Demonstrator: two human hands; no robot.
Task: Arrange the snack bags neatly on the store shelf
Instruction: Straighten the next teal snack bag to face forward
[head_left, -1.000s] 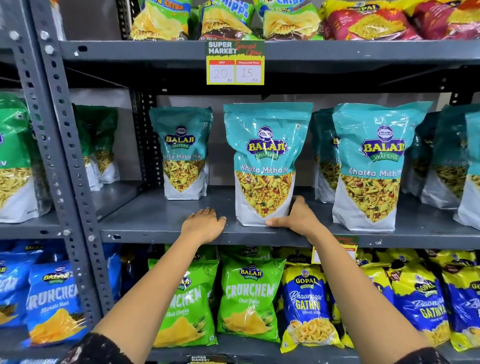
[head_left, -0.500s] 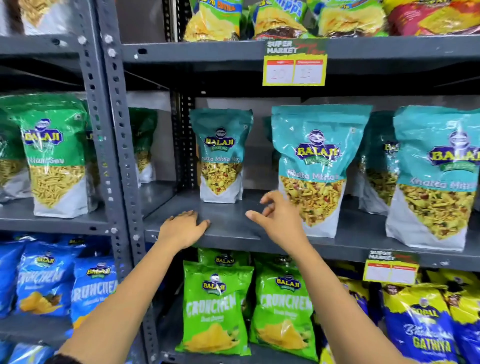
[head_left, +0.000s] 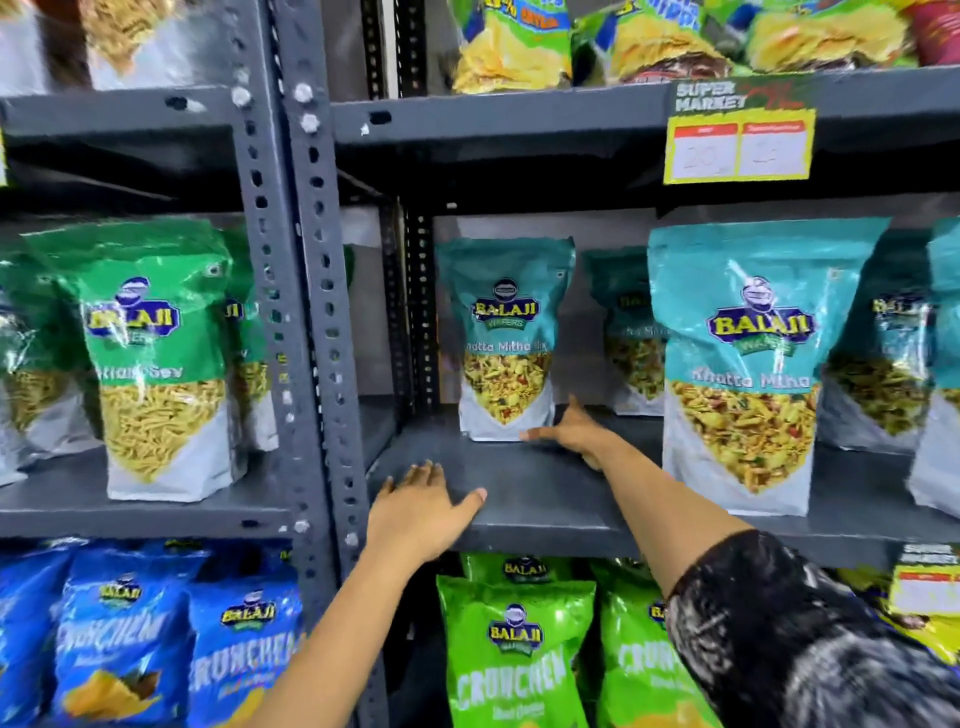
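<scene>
Teal Balaji Khatta Mitha bags stand on the grey middle shelf (head_left: 524, 499). One teal bag (head_left: 506, 338) stands far back at the left. A larger-looking teal bag (head_left: 753, 364) stands near the front edge at the right, with more teal bags behind it. My right hand (head_left: 569, 431) reaches deep into the shelf, fingers spread, touching the lower right corner of the back teal bag. My left hand (head_left: 421, 506) rests flat on the shelf's front edge, holding nothing.
A perforated grey upright (head_left: 311, 312) divides the bays. Green Balaji sev bags (head_left: 156, 358) stand in the left bay. Blue Crunchem bags (head_left: 119, 639) and green Crunchem bags (head_left: 514, 644) fill the lower shelf. Chip bags sit on the top shelf above a yellow price tag (head_left: 740, 137).
My view has shifted left. My right hand left the front teal bag and moved left and deeper to the back teal bag. My left hand stays on the shelf edge.
</scene>
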